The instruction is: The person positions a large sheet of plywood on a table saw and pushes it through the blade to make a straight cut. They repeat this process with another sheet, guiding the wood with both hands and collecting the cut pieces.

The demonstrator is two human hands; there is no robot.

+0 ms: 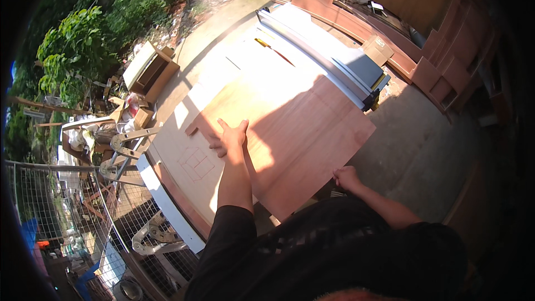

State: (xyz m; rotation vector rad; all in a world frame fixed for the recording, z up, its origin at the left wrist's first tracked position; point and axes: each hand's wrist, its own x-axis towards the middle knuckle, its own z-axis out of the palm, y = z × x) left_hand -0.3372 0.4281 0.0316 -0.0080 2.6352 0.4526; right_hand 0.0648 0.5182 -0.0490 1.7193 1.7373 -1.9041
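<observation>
A reddish plywood sheet (312,128) lies on a pale work table (184,139), its near right corner reaching past the table. My left hand (229,136) is spread with fingers apart, pressing on the sheet near its left edge. At the near right edge of the sheet, my right hand (346,178) is closed with its fingers around that edge. Beside my left hand lies a small wood block (191,129). Lines of a box-like pencil sketch (196,163) mark the table to the left.
A long metal rail (317,50) crosses the table's far side, with a yellow-handled tool (262,43) near it. Stacked wood panels (440,50) stand far right. To the left are a folding ladder (125,147), a wire fence (56,200) and an open wooden box (150,72).
</observation>
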